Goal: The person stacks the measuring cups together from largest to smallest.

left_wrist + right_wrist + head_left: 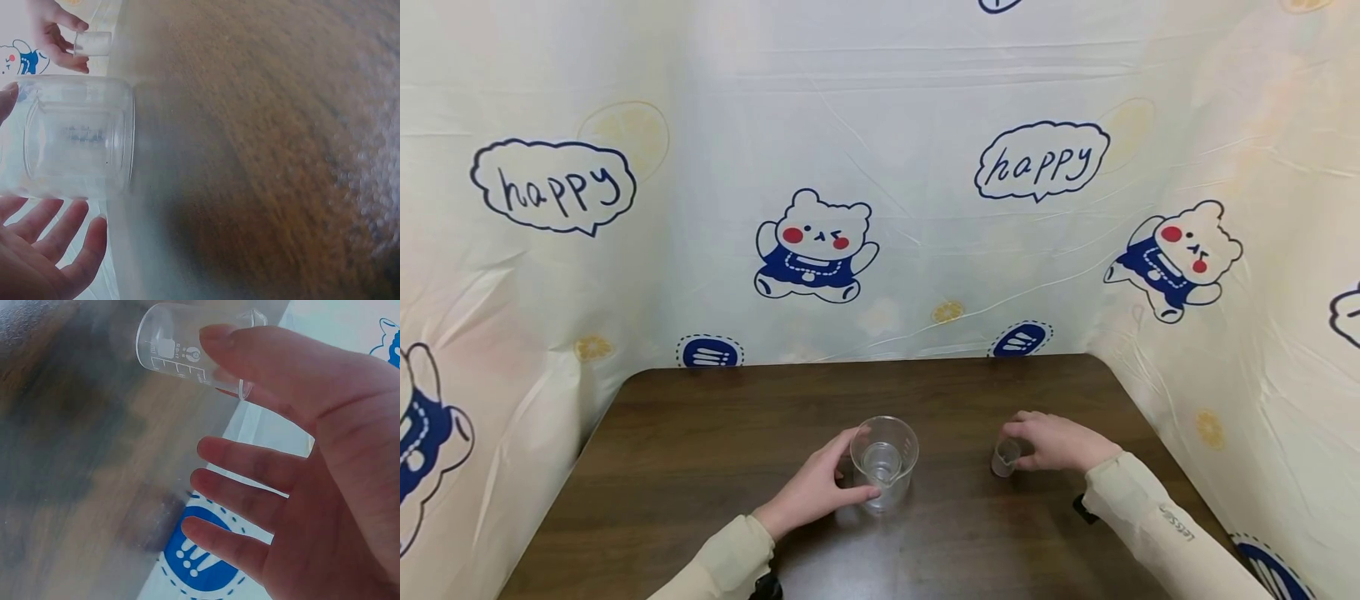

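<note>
A large clear glass beaker (pixel 907 454) stands on the table, and a smaller beaker (pixel 75 140) sits nested inside it. My left hand (pixel 816 492) holds the large beaker from its left side, thumb at the front and fingers curving round behind. On the right, my right hand (pixel 1060 442) pinches a small clear beaker (pixel 178 347) near its rim between thumb and index finger. White graduation marks show on that small beaker's wall. It is upright, its base close to the tabletop. The other fingers of the right hand are spread apart, off the glass.
The dark brown wooden table (pixel 715 433) has rounded back corners. A pale curtain (pixel 917 100) printed with bears and "happy" bubbles hangs behind it and along both sides. Bare tabletop lies between the two hands.
</note>
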`<state>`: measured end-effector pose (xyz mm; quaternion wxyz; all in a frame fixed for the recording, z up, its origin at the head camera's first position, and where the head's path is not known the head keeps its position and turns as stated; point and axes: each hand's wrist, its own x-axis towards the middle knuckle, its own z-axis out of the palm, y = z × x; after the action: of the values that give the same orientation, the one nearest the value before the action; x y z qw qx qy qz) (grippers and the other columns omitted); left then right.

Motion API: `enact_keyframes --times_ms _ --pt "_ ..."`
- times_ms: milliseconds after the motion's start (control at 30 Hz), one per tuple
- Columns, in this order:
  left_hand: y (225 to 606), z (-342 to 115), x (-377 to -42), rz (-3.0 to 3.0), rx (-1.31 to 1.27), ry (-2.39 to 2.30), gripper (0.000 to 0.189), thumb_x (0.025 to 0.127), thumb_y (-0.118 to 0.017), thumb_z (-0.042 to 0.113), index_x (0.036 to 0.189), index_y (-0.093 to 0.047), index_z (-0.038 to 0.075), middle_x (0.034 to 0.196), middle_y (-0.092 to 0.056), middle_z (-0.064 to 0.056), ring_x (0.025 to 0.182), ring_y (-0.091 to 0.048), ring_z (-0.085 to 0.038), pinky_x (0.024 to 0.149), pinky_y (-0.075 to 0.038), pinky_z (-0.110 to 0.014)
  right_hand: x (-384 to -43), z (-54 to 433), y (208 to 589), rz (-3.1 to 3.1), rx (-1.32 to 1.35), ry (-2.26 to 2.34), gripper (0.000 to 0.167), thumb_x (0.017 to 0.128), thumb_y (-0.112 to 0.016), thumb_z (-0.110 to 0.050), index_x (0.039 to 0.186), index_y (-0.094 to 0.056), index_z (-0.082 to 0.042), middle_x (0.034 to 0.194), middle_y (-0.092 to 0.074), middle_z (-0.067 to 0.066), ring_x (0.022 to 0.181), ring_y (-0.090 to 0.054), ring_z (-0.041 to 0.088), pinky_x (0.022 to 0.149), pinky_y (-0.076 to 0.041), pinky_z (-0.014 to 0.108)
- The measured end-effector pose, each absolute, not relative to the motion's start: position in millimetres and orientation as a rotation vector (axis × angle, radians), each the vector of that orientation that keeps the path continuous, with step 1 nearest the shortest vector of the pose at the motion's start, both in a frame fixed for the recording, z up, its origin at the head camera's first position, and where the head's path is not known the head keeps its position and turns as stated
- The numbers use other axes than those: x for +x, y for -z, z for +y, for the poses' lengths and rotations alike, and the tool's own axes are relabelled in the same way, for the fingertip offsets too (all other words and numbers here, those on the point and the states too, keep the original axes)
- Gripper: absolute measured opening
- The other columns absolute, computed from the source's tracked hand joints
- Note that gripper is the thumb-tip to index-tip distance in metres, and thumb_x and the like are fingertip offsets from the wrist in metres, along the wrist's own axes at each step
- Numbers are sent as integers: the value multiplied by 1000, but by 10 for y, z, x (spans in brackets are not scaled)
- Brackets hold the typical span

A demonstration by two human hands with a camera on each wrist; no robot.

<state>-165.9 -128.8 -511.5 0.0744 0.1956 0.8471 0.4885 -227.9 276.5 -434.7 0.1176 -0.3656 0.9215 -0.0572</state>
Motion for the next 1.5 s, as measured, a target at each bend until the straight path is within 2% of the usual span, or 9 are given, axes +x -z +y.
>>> enact_keyframes --times_ms 267,1500 --pt "5109 -1287 -1659 2545 593 -1458 86 87 -85 46 157 -42 23 153 -51 -6 129 -58 -30 92 -55 -48 -2237 2710 4261 2714 -1109 155 28 87 -84 -23 112 -72 -19 115 -66 6 103 -67 29 87 -57 46" --pt "5088 -1292 -1671 2542 607 -1439 86 87 -84 46 157 -42 19 153 -51 -8 128 -59 -32 93 -56 -48 -2180 2432 3942 2695 -1129 152 28 91 -81 -25 116 -72 -19 120 -66 4 105 -65 22 91 -57 44"
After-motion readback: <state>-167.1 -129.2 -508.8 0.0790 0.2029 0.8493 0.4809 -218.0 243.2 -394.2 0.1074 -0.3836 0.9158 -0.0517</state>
